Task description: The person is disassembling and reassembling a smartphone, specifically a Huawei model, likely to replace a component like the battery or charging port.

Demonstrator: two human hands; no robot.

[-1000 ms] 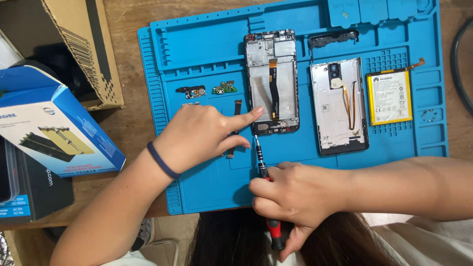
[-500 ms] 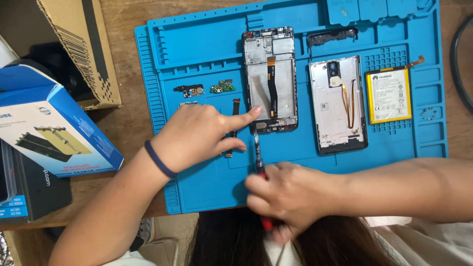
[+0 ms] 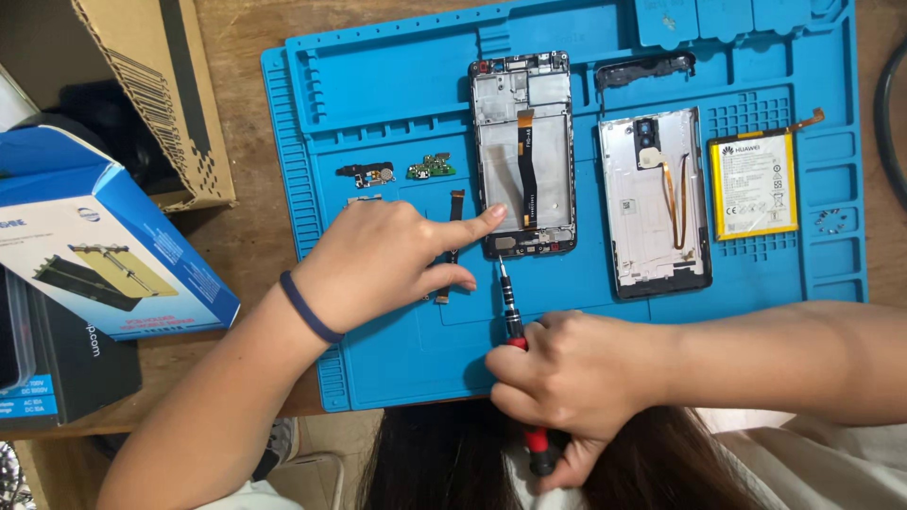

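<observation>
Little has shifted since before: my left hand (image 3: 383,260) still pins the phone frame's (image 3: 525,151) near left corner with its forefinger, other fingers loosely curled. My right hand (image 3: 567,373) stays clamped round the screwdriver (image 3: 515,331). Its long axis runs near to far, red handle toward me, tip at the frame's near edge. Frame lies lengthwise, near to far, on the blue mat (image 3: 397,76).
</observation>
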